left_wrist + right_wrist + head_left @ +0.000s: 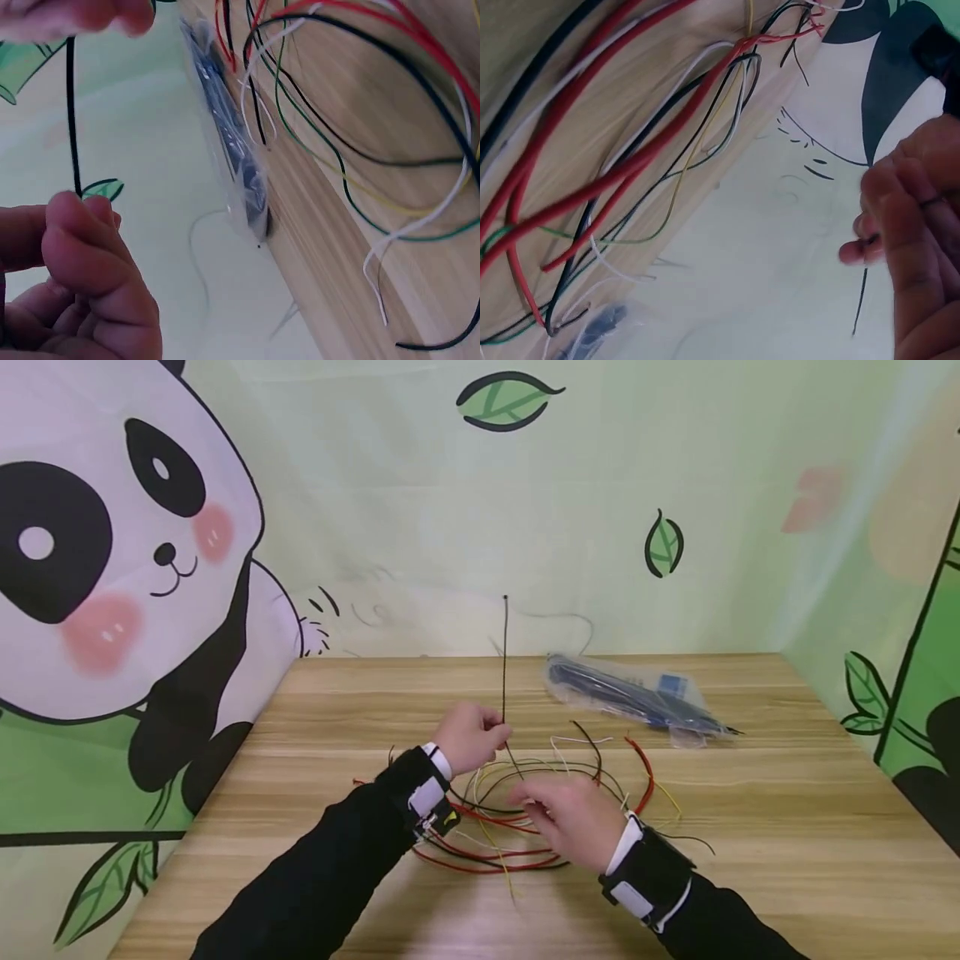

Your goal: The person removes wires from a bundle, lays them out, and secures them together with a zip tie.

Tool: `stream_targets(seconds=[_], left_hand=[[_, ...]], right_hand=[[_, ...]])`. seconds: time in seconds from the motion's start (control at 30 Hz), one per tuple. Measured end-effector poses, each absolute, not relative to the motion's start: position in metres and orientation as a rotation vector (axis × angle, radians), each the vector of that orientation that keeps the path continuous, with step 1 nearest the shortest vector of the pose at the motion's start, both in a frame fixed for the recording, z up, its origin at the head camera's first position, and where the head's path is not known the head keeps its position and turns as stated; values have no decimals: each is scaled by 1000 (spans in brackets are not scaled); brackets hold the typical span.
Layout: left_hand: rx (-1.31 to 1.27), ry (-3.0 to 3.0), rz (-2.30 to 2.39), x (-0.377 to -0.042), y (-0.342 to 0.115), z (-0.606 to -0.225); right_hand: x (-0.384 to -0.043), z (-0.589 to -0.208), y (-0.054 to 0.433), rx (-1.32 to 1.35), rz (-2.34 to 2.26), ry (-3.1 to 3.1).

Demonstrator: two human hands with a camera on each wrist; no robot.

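Note:
A thin black cable tie (505, 660) stands nearly upright over the table, its small end at the top. My left hand (472, 737) pinches it below the middle between thumb and fingertips. To the right and lower, my right hand (573, 818) has its fingers bent at the tie's lower end. In the left wrist view the cable tie (73, 120) runs straight between the left fingertips (82, 225) and the right hand (82, 15). Beneath both hands lies a loose coil of red, black, white, yellow and green wires (495, 867), partly hidden by them.
A clear plastic bag (630, 693) of dark cable ties lies at the back right of the wooden table (750, 877). Wire ends stick out around the coil, including a red one (645, 777) at right. Behind the table hangs a printed panda backdrop (420, 527).

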State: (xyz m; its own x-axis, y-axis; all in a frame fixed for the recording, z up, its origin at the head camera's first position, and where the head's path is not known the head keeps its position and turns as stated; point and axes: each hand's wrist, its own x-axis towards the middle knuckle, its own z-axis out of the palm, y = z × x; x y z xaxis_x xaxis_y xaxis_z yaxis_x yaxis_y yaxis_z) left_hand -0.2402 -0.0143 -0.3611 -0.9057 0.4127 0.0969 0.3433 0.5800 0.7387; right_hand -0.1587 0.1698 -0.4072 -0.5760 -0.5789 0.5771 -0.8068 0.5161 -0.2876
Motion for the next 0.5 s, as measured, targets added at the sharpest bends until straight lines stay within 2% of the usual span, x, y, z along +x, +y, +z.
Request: stream_targets(seconds=[0.27,0.5], left_hand=[[539,2797,1148,-284,-5,-362],[314,2682,1368,-325,-1,-369]], right_hand=[[-151,-410,178,1142,815,-2539],[-135,-413,194,1285,871,-2759]])
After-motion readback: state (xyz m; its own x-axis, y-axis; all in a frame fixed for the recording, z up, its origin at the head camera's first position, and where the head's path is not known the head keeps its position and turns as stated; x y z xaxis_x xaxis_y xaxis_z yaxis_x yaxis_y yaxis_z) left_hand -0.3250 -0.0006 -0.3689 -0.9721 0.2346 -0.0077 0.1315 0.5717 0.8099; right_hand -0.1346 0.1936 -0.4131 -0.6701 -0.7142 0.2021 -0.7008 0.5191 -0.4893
